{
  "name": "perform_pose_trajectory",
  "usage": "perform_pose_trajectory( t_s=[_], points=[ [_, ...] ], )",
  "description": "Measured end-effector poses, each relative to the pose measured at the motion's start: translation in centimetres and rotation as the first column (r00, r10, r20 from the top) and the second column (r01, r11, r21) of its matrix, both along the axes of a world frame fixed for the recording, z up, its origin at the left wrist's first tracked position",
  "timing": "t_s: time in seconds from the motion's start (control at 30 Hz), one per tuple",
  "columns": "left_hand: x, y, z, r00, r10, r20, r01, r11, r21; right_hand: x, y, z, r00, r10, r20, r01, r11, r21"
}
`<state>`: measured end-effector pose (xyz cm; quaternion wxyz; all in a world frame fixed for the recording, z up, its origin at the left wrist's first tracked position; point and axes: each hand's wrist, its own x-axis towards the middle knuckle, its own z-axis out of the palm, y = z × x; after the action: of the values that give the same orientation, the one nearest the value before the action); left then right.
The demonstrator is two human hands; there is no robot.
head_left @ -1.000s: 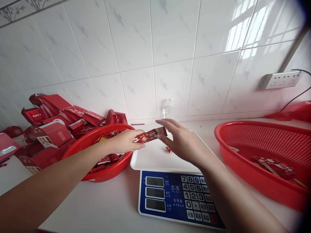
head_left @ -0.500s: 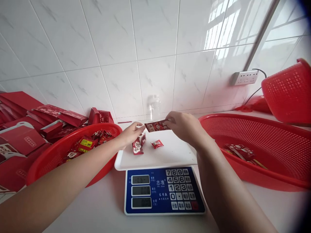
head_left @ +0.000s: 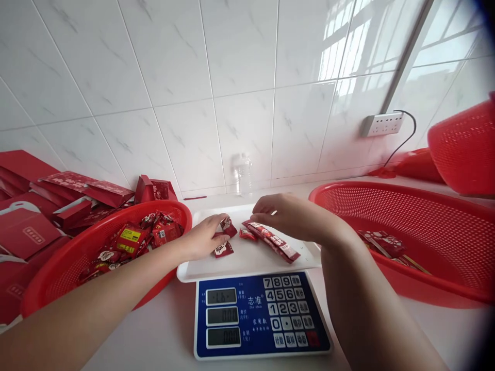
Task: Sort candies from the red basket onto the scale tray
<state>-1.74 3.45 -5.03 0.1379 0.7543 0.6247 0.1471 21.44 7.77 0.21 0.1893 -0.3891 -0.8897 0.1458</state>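
Note:
My left hand (head_left: 201, 241) rests on the white tray (head_left: 247, 265) of a blue-panelled scale (head_left: 259, 314). Its fingers are curled on a small red packet (head_left: 227, 225), and another small red packet (head_left: 223, 250) lies just beside it. A long red stick packet (head_left: 273, 241) lies slantwise on the tray. My right hand (head_left: 288, 215) hovers over its far end with bent, loosely parted fingers and nothing in them. A third small packet (head_left: 246, 234) sits between the two hands.
A red basket (head_left: 77, 278) full of red and yellow packets stands left of the scale; a larger red basket (head_left: 410, 211) with a few packets stands on the right. Red boxes (head_left: 31, 216) are piled at far left. A clear bottle (head_left: 243, 175) stands by the tiled wall.
My right hand has lowered the long packet onto the tray and let it go. My left hand has dropped onto the small packets on the tray. The view has tilted slightly.

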Motion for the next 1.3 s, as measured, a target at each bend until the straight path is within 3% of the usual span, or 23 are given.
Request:
perform_pose_trajectory(
  t_s=[0.1,0.27,0.43,0.73,1.07,1.3],
  points=[
    [0.1,0.4,-0.4,1.000,-0.008,0.002,0.008,0.999,0.050,-0.1,0.0,-0.3,0.997,-0.015,0.069,0.013,0.999,0.034],
    [1.1,0.6,0.0,1.000,-0.024,-0.017,0.025,0.998,0.065,-1.1,0.9,-1.3,0.964,-0.028,0.266,0.037,0.999,-0.030],
    [1.9,1.1,-0.1,0.998,-0.041,-0.051,0.046,0.995,0.087,-2.3,1.3,-1.9,0.945,-0.039,0.325,0.055,0.998,-0.040],
    [2.0,1.2,-0.8,0.997,-0.015,-0.076,0.024,0.992,0.125,-2.4,1.8,-2.4,0.942,-0.102,0.319,0.116,0.993,-0.025],
    [2.9,0.6,-1.4,0.993,-0.106,0.053,0.103,0.993,0.053,-1.9,1.3,-2.1,0.971,-0.054,0.233,0.071,0.996,-0.062],
    [3.0,0.0,0.1,0.966,-0.237,0.102,0.244,0.967,-0.068,-1.8,1.1,-1.9,0.977,0.036,0.211,-0.021,0.997,-0.073]
  ],
)
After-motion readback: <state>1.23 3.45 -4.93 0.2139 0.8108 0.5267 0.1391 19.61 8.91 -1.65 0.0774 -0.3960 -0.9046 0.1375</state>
